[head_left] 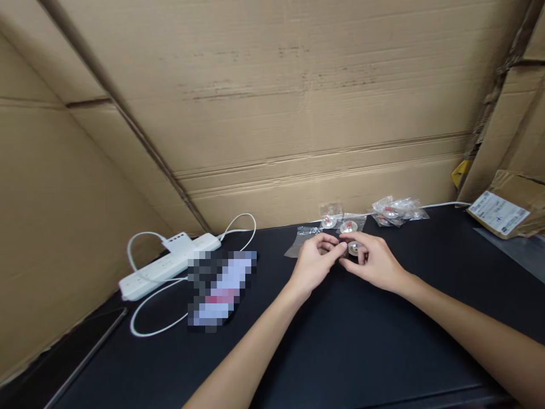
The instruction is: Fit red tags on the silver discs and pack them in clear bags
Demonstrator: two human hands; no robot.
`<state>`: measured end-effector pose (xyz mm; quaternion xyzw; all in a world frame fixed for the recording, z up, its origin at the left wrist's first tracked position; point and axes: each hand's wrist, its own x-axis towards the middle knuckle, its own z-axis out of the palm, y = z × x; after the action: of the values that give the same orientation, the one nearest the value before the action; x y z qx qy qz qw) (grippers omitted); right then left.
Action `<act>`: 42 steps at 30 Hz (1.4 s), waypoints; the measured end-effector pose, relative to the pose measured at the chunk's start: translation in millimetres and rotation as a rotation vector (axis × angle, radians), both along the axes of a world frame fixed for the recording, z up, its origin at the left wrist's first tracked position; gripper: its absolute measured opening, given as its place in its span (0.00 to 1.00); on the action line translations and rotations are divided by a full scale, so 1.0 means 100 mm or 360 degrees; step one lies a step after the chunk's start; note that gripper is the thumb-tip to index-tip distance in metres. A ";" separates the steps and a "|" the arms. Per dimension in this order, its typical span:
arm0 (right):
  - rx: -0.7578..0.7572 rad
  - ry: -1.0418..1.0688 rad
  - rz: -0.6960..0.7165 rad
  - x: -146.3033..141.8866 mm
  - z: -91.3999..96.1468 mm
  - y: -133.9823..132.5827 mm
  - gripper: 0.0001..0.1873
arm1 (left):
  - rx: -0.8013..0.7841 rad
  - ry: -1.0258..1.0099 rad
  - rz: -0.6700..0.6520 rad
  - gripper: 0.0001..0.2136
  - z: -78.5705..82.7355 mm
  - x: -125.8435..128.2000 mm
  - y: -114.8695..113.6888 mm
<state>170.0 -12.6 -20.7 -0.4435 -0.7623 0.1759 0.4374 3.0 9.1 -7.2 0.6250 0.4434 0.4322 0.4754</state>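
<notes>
Both my hands meet over the black table [340, 341], a little right of its middle. My left hand [313, 262] has its fingers curled and pinched against a small round silvery part [353, 248]. My right hand [372, 262] closes on the same part from the other side. Just behind the hands lie small clear plastic bags [347, 225], each with a round part and a red bit inside. One flat clear bag [300, 238] lies beside my left hand.
A pile of more bagged parts [395, 211] sits at the back right. A white power strip [164, 267] with a looping white cable lies at the left, next to a blurred-out object [221, 289]. Cardboard walls [272, 113] surround the table. A labelled cardboard parcel [504, 213] sits far right.
</notes>
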 end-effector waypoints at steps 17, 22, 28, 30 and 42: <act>-0.0182 -0.0630 -0.0219 0.73 -0.08 0.50 0.08 | 0.0333 0.0847 0.0252 0.07 -0.10 -0.14 0.13; -0.0152 -0.0667 -0.0257 0.68 -0.12 0.47 0.05 | 0.0364 0.1059 0.0249 0.08 -0.04 -0.13 0.07; -0.0121 -0.0452 -0.0188 0.53 -0.07 0.35 0.05 | 0.0421 0.1099 0.0309 0.04 -0.06 -0.16 0.03; -0.0070 -0.0410 -0.0168 0.46 -0.06 0.31 0.05 | 0.0445 0.1124 0.0348 0.03 -0.07 -0.16 0.03; 0.0030 -0.0476 -0.0011 0.28 -0.14 0.25 0.06 | 0.0524 0.1314 0.0372 0.05 -0.02 -0.13 -0.03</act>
<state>197.8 12.4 -34.9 -0.4632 -0.8190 0.0990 0.3239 -9.8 6.0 -9.7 0.7577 0.5888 0.2625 0.1014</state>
